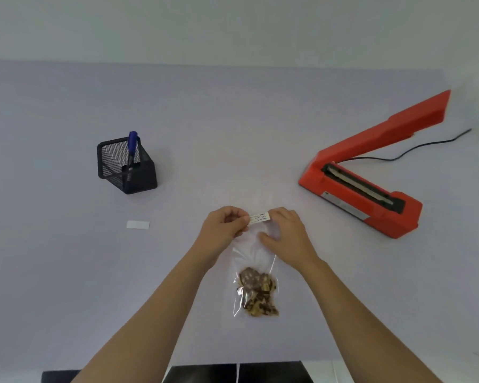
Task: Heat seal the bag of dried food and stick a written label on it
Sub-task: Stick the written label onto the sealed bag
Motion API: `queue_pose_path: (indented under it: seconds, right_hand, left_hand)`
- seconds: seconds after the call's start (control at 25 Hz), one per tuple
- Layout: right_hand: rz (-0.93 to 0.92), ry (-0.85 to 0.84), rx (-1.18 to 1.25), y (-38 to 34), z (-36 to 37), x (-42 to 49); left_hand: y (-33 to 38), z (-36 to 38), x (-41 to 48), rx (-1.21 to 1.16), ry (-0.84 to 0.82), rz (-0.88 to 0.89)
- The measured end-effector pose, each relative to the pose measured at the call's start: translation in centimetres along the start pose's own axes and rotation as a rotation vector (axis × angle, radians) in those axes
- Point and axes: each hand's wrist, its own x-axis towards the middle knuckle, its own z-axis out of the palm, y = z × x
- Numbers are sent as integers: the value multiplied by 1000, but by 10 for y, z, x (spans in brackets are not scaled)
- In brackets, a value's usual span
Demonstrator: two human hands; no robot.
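A pen (132, 146) stands in a mesh cup (126, 167), a white strip (138, 225) nearby. The left hand (224, 230) and right hand (285, 230) each pinch an end of the label (259, 217) over the bag's (256, 283) top, at table centre. The sealer (371, 172) sits open at right.

Pale lavender table (67, 272), plain white wall (233, 23) behind, even light

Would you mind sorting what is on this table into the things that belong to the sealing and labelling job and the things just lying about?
Belonging to the job:
- bag of dried food
- written label, held by the left hand and right hand
- red heat sealer, lid raised
- blue pen

Just lying about:
- black mesh pen holder
- blank white strip
- black cable
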Motion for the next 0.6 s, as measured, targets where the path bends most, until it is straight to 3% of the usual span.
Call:
queue_pose_path:
  seconds: [0.2,0.32,0.6]
  right_hand:
    - [-11,20,197,11,1,-2]
    - [21,7,262,16,1,-4]
    - [-97,73,167,24,10,-8]
  left_hand:
    - [-5,-1,21,302,75,15]
    - [-4,0,25,329,87,12]
    - [-5,1,34,378,91,19]
